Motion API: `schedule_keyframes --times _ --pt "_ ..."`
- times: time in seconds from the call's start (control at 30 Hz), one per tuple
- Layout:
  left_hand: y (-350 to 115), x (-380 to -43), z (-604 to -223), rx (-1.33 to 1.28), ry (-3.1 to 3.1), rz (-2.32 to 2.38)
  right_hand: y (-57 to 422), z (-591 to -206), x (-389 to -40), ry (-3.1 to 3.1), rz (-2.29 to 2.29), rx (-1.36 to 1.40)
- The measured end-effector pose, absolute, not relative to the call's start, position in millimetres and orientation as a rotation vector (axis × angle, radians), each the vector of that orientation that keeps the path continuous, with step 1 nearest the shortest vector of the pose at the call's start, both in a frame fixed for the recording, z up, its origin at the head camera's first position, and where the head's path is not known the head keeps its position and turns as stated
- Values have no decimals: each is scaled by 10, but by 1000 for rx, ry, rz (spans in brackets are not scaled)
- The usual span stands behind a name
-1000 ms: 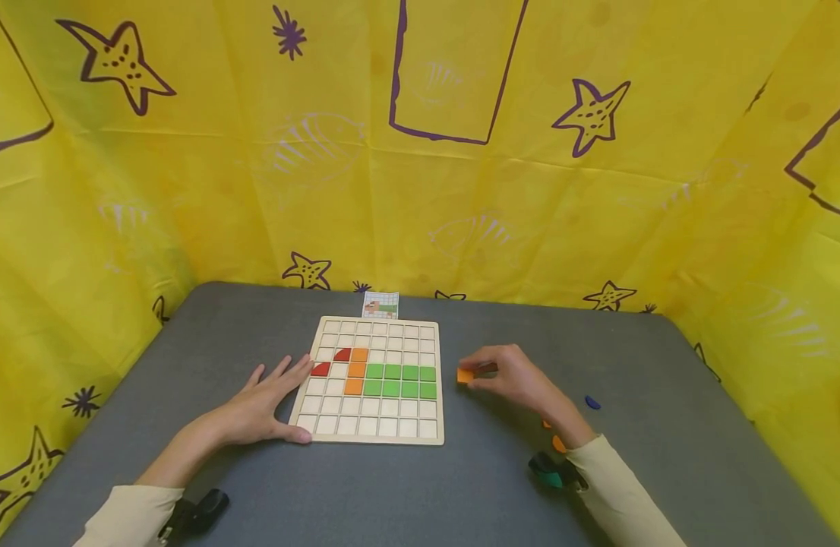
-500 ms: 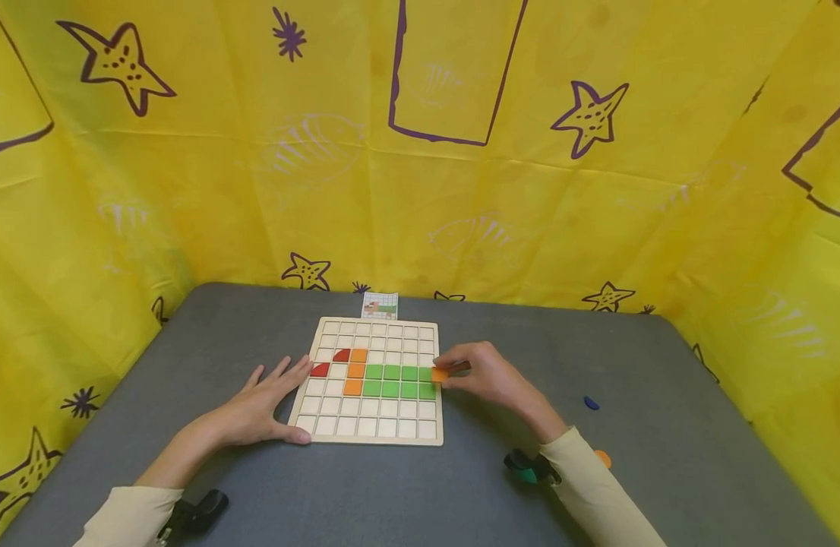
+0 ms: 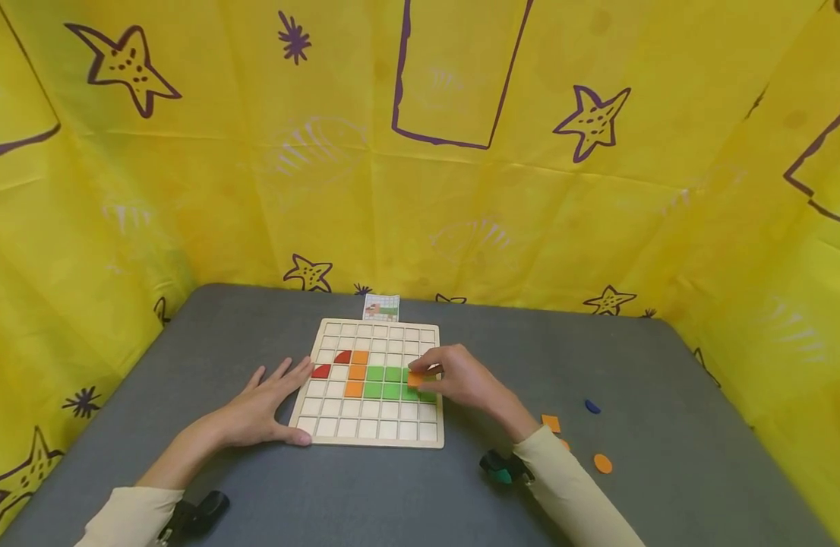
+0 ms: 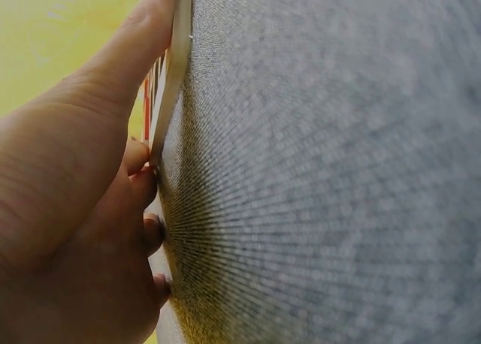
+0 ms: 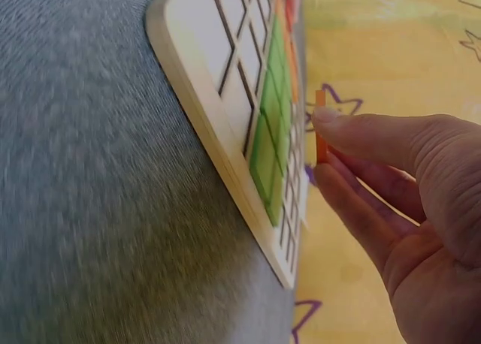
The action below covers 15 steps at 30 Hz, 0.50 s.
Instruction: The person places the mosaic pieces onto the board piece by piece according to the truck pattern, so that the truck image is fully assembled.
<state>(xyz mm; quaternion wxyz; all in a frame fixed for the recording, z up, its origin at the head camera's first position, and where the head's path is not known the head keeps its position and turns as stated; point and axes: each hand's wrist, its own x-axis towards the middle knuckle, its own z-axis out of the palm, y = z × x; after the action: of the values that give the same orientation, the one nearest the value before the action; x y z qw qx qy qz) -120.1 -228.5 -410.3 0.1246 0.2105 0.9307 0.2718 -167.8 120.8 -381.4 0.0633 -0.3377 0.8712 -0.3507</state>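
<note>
A wooden grid board [image 3: 372,442] lies on the grey table. Against its left side rests my left hand [image 3: 252,410], fingers spread straight and thumb at the near left corner. Between thumb and fingers, my right hand [image 3: 469,381] pinches an orange square tile [image 5: 321,137], held over the right end of the green tiles [image 3: 392,390]. The right wrist view shows that tile raised off the board, edge-on. Two red quarter-round tiles [image 3: 342,356] and a column of orange tiles [image 3: 356,372] fill cells at the left. My right fingers partly cover the green rows.
Behind the board lies a small printed card [image 3: 381,308] with a coloured grid picture. To the right are a dark blue piece [image 3: 592,406], an orange square [image 3: 551,422] and an orange disc [image 3: 602,463]. Yellow patterned cloth [image 3: 420,190] encloses the table.
My right hand has carried the orange tile leftward from beside the board to over the green tiles. Loose orange pieces have come out from behind the right forearm. The left hand stays put.
</note>
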Motion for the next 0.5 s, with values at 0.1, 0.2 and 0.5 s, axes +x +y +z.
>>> schedule_keyframes --times 0.1,0.2,0.5 --pt "-2284 -1198 -4101 609 2711 794 1123 -3844 -1686 2620 -1054 -1035" --pt "-2286 -1198 -4107 608 2710 796 1031 -3863 -1686 2612 -1049 -1051" --pt "-2282 -1192 -4109 624 2712 803 745 -3889 -1693 2598 -1040 -1083"
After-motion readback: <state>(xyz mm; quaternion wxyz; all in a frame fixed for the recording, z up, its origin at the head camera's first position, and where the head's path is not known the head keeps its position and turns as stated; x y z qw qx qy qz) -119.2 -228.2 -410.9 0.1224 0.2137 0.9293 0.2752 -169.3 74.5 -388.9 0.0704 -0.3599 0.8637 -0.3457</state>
